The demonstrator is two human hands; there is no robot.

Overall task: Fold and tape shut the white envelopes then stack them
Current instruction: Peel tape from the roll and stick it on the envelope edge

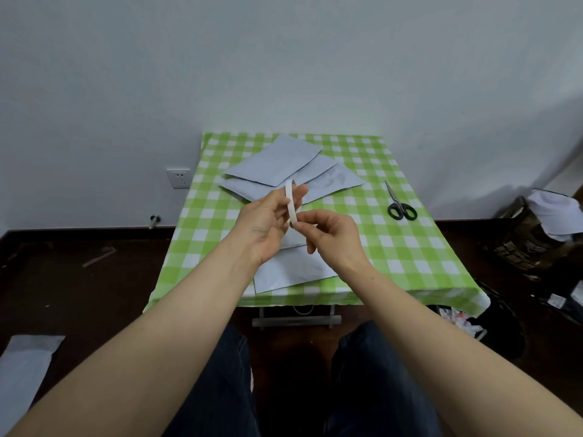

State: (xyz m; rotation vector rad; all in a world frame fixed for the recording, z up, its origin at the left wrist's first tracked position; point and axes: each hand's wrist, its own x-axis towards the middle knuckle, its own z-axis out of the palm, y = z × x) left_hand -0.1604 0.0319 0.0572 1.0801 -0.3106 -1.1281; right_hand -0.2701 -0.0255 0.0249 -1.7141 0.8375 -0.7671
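Across the centre of the frame stands the table (410,247) in its green checked cloth. A loose pile of white envelopes (277,159) lies at its far side, above the hands. One more envelope (293,269) lies flat at the near edge, partly hidden under the wrists.

Over that near envelope, the left hand (265,225) holds the tape roll (291,203) edge-on, fingers curled round its rim. The right hand (334,238) pinches the roll's lower edge between thumb and forefinger. I cannot tell whether a free end is lifted yet. The scissors (400,203) lie untouched at centre right.

The step looks like drawing off a strip. It should go best if the left hand keeps the roll steady. The right hand should peel slowly and straight, holding the strip only by its tip, until it can span the flap.
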